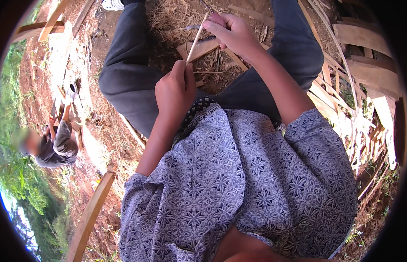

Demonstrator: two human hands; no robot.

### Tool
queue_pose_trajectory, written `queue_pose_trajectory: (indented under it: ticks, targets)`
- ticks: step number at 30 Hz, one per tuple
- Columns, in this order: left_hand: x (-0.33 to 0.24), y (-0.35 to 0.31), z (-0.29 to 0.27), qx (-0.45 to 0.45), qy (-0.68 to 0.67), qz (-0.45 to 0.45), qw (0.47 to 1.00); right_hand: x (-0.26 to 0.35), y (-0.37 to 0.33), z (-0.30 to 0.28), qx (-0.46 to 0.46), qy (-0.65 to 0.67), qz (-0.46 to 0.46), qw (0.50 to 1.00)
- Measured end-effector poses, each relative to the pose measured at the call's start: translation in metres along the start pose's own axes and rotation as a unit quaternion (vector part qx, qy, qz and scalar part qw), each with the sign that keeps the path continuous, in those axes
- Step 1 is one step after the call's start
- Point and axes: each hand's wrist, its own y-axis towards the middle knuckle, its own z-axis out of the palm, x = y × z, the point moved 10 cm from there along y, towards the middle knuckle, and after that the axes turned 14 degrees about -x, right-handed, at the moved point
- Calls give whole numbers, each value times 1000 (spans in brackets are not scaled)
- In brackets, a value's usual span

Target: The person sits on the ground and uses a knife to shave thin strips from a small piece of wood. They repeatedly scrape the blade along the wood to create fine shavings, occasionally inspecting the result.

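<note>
My left hand (175, 89) is closed around the lower end of a thin, pale wooden stick (196, 43). The stick slants up and slightly right from that fist to my right hand (234, 35). There my right thumb presses close to the stick's upper part, with the fingers curled around a reddish-brown, handle-like piece (218, 18). A thin dark part (204, 4) shows just beyond it, but I cannot make out the whole tool. Both hands are above the ground between my bent legs.
Wood pieces (203, 49) and shavings (168, 19) litter the ground below my hands. Planks (365, 39) and split strips (332, 102) pile up on the right. A wooden beam (92, 214) rises at lower left. Another person (59, 139) sits farther left, by green plants.
</note>
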Motion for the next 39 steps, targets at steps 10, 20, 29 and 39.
queue_pose_trajectory:
  ticks: [10, 20, 29, 39]
  targets:
    - [-15, -23, 18, 165, -353, -210, 897, 39, -17, -21, 76, 140, -28, 987]
    - [-17, -35, -2, 170, -531, -307, 771, 80, -23, -98, -295, 109, -5, 949]
    - [-39, -25, -18, 146, -420, -218, 869, 95, -57, -43, -7, 124, -213, 969]
    - [-56, -24, -24, 162, -410, -206, 874, 128, -44, -42, -94, -35, -313, 944]
